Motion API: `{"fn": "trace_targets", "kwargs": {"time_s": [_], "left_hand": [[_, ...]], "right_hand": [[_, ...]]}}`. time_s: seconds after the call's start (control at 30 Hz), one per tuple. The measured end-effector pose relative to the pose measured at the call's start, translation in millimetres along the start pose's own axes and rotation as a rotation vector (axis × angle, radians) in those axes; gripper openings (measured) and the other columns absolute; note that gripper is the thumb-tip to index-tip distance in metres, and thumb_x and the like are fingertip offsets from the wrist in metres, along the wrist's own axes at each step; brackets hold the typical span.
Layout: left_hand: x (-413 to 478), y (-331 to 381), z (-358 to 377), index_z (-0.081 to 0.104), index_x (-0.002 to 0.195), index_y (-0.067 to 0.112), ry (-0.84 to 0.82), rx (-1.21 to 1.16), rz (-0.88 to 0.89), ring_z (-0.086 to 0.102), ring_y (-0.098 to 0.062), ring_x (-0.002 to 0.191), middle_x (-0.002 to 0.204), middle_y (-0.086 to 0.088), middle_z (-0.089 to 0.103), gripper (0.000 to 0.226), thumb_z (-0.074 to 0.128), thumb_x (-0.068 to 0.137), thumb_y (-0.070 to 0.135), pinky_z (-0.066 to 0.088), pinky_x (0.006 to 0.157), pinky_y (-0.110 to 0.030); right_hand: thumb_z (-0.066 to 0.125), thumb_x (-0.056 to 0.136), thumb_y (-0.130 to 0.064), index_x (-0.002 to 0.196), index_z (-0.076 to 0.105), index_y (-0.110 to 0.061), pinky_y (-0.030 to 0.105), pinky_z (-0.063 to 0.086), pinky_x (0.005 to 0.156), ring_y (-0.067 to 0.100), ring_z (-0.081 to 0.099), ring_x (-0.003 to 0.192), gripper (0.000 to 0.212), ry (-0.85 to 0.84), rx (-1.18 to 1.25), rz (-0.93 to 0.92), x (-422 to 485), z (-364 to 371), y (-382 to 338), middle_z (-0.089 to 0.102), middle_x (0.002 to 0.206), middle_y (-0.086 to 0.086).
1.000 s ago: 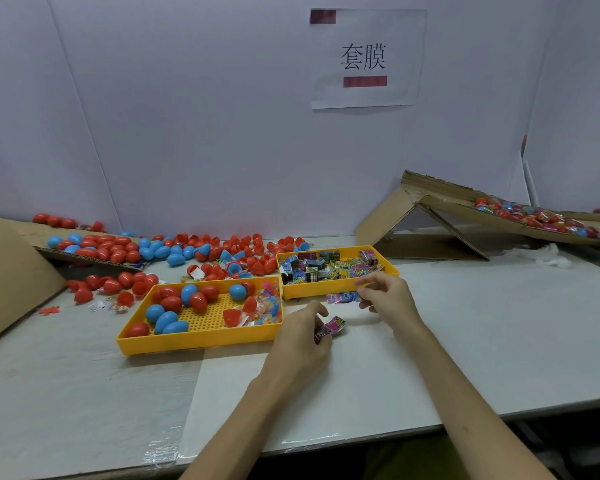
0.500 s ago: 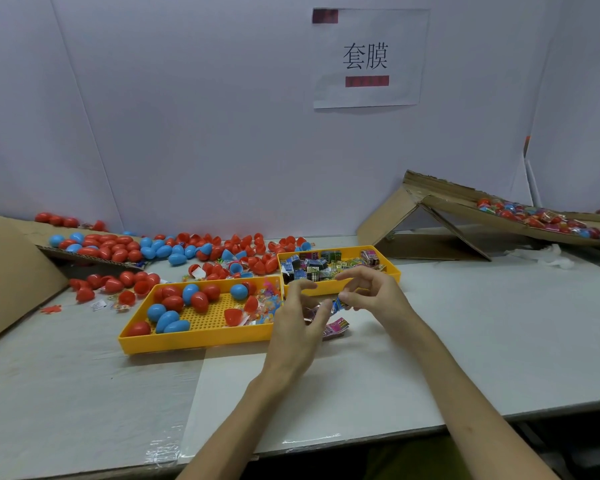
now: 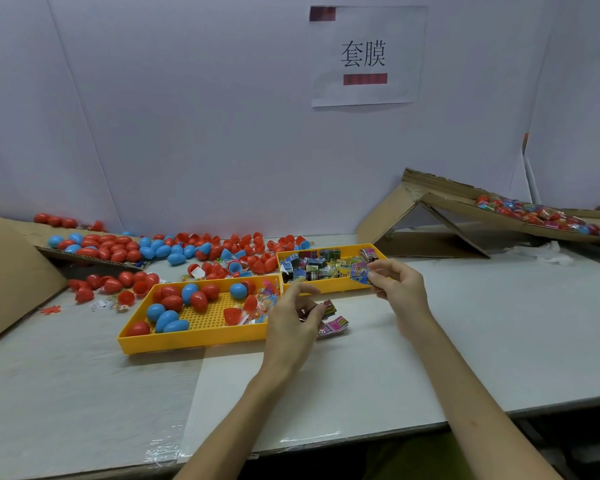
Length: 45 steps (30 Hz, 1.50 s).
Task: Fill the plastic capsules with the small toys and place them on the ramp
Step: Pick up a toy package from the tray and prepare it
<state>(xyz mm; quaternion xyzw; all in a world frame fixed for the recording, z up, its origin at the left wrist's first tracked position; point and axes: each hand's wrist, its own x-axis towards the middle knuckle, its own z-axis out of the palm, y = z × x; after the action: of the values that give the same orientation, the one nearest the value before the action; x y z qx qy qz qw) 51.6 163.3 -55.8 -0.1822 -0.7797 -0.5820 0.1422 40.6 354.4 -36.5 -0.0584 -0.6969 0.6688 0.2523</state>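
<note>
Two bare hands hover just right of the large yellow perforated plastic tray (image 3: 187, 341). The right hand (image 3: 400, 289) pinches a small blue-and-pink printed toy packet (image 3: 359, 274) between thumb and forefinger, the other fingers loosely bent. The left hand (image 3: 293, 320) is curled, fingertips closed on a small dark-pink packet (image 3: 324, 308). A second pink packet (image 3: 336, 325) lies on the table beside that hand. Whether they touch, I cannot tell.

Inside the large tray lie red and blue egg-shaped plastic capsules (image 3: 172, 303). At its far right corner sits a smaller yellow tray (image 3: 326, 289) full of printed packets. More loose capsules (image 3: 187, 249) are scattered behind it. Well to its right, a brown cardboard ramp (image 3: 440, 202) slopes down rightward, with filled capsules (image 3: 534, 216) gathered on it.

Everything rests on a pale grey table (image 3: 499, 323) enclosed by white panel walls (image 3: 187, 116), with a paper sign (image 3: 364, 57) bearing two Chinese characters above.
</note>
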Motion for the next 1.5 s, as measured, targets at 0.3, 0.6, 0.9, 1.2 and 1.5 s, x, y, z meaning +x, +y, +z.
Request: {"fn": "trace_targets", "kwargs": {"time_s": [0.3, 0.6, 0.9, 1.2, 1.5], "left_hand": [[-3, -1, 3, 0.068, 0.098, 0.014, -0.051, 0.149, 0.114, 0.069, -0.001, 0.077, 0.083, 0.003, 0.074, 0.012, 0.071, 0.09, 0.006, 0.052, 0.067, -0.012], [-3, 6, 1, 0.069, 0.111, 0.015, -0.004, 0.107, 0.158, 0.065, 0.005, 0.09, 0.097, 0.014, 0.068, 0.018, 0.067, 0.095, 0.021, 0.051, 0.08, -0.009], [-1, 2, 1, 0.077, 0.089, 0.012, -0.029, 0.169, 0.114, 0.066, 0.002, 0.072, 0.074, 0.013, 0.068, 0.005, 0.073, 0.089, 0.008, 0.049, 0.067, -0.009], [-2, -3, 4, 0.073, 0.081, 0.017, -0.094, 0.215, 0.116, 0.062, 0.006, 0.073, 0.072, 0.015, 0.066, 0.017, 0.074, 0.085, 0.001, 0.047, 0.065, -0.008], [-2, 0, 3, 0.068, 0.082, 0.015, -0.054, 0.254, 0.185, 0.061, -0.002, 0.075, 0.086, 0.005, 0.065, 0.016, 0.071, 0.088, 0.001, 0.046, 0.066, -0.009]], "right_hand": [[0.068, 0.09, -0.003, 0.09, 0.069, -0.018, 0.019, 0.047, 0.056, 0.009, 0.06, 0.058, 0.015, -0.148, -0.046, -0.015, -3, 6, 1, 0.068, 0.076, 0.001], [0.073, 0.087, -0.005, 0.092, 0.069, -0.019, 0.021, 0.052, 0.061, 0.009, 0.066, 0.063, 0.014, -0.351, -0.089, -0.09, -8, 10, -3, 0.073, 0.074, -0.002], [0.075, 0.083, -0.001, 0.088, 0.07, -0.017, 0.024, 0.051, 0.06, 0.013, 0.065, 0.064, 0.017, -0.438, -0.14, -0.142, -11, 13, -2, 0.071, 0.071, 0.0], [0.072, 0.086, 0.0, 0.087, 0.07, -0.019, 0.022, 0.051, 0.058, 0.01, 0.065, 0.063, 0.02, -0.469, -0.163, -0.143, -11, 13, -2, 0.073, 0.072, -0.004], [0.067, 0.09, 0.0, 0.087, 0.069, -0.019, 0.016, 0.049, 0.055, 0.003, 0.061, 0.055, 0.02, -0.196, -0.1, -0.113, -5, 7, -2, 0.068, 0.072, -0.001]]}}
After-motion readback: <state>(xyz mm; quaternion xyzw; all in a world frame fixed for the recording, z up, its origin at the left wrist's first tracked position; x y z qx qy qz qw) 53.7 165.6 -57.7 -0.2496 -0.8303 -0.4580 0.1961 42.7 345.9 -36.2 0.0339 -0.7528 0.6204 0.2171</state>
